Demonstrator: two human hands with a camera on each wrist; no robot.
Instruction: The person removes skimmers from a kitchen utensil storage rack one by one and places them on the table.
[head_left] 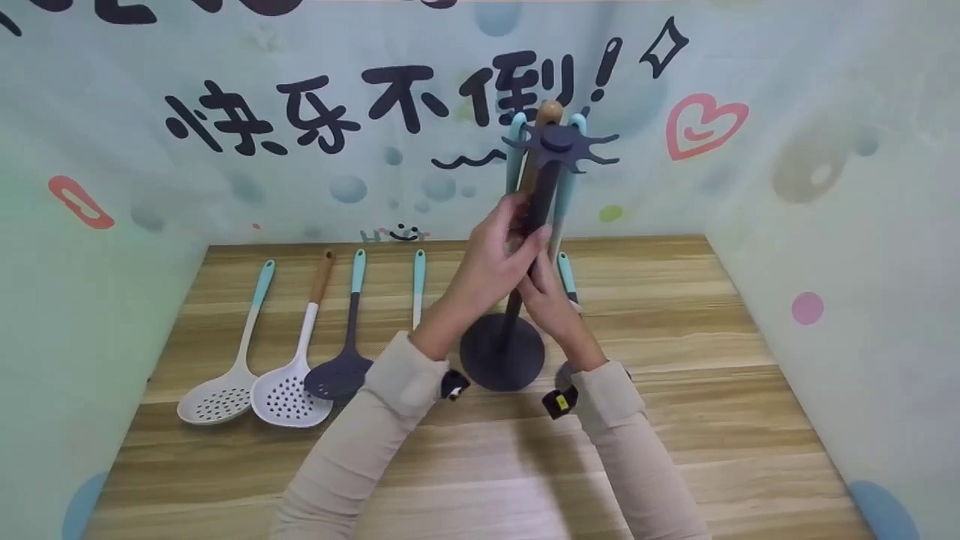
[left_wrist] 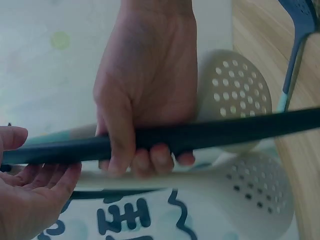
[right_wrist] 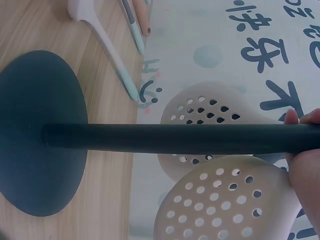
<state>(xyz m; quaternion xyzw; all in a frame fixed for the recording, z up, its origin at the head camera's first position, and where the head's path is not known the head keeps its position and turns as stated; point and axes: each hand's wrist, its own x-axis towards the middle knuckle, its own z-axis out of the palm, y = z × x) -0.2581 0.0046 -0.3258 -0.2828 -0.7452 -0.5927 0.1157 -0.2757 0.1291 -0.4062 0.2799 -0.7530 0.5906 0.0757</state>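
Both hands grip the dark pole of a utensil stand [head_left: 512, 322], which has a round base and a hooked top. My left hand [head_left: 495, 247] holds the pole higher up, below the hooks, with thumb and fingers on either side of it. Just below, my right hand [head_left: 553, 304] has its fingers curled round the pole. Two turquoise-handled utensils and a brown-handled one [head_left: 551, 112] hang from the hooks. In the right wrist view, two pale perforated skimmer heads [right_wrist: 220, 200] show beside the pole. The round base [right_wrist: 40, 175] shows over the wooden table.
To the left on the table [head_left: 712, 450] lie a turquoise-handled white skimmer [head_left: 217, 397], a brown-handled white skimmer [head_left: 292, 401] and a dark perforated one [head_left: 337, 375]. Another turquoise handle [head_left: 418, 281] runs behind the left arm. One more handle [head_left: 566, 276] lies beyond the right hand.
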